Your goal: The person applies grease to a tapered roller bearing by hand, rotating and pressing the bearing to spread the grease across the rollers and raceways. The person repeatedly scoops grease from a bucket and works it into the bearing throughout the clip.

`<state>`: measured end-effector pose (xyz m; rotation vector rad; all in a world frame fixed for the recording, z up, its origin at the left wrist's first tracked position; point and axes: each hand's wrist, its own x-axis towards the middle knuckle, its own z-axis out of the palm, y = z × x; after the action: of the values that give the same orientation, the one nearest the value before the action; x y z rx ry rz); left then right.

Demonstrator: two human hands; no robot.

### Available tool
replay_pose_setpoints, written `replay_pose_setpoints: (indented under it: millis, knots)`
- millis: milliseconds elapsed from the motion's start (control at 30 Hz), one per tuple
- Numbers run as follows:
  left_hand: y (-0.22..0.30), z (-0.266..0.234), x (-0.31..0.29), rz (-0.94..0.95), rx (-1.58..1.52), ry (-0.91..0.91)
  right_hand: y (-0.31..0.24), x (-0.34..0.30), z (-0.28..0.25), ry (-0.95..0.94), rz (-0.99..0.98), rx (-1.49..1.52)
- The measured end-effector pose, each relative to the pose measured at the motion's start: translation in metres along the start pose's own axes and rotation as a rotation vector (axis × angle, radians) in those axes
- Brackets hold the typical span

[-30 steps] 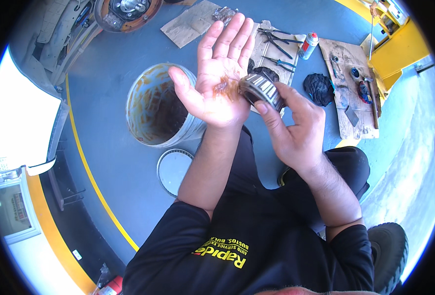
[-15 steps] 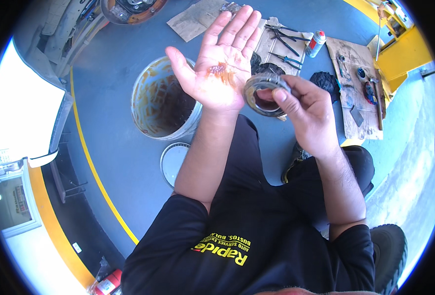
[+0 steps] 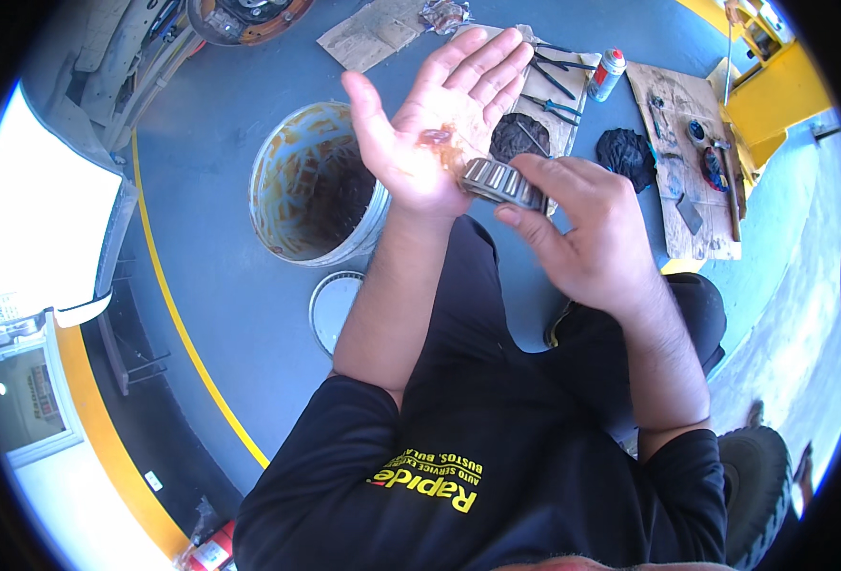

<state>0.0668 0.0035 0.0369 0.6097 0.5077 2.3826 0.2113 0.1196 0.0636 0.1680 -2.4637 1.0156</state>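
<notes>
Two hands meet above our lap. Our left hand (image 3: 435,124) lies flat and wide open, palm up, fingers pointing away, with a smear of amber grease (image 3: 440,141) on the palm. Our right hand (image 3: 582,228) grips a tapered roller bearing (image 3: 501,183) and presses its edge against the heel of that palm. Beneath the left forearm stands a grease-stained bucket (image 3: 316,186), a round lid (image 3: 335,309) just beside it. Beyond lie pliers (image 3: 554,107), a spray can (image 3: 606,74) and what may be a black rag (image 3: 627,152).
</notes>
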Motion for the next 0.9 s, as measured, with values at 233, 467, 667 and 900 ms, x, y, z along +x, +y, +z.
replay_pose_setpoints:
  millis: [233, 467, 667, 900]
  knots:
    - [-0.011, 0.002, -0.005, 0.028, 0.154, -0.072, -0.001, 0.002, 0.008, 0.12, 0.369, 0.277]
    - [-0.005, 0.007, -0.001, -0.033, 0.055, 0.003, 0.0, 0.003, 0.004, 0.074, -0.009, 0.059]
    - [0.001, 0.002, 0.002, -0.053, -0.206, 0.053, 0.004, 0.005, 0.008, 0.119, 0.365, 0.545]
    - [-0.008, -0.007, 0.003, -0.029, 0.013, -0.005, 0.002, 0.002, 0.025, 0.2, -0.086, -0.194]
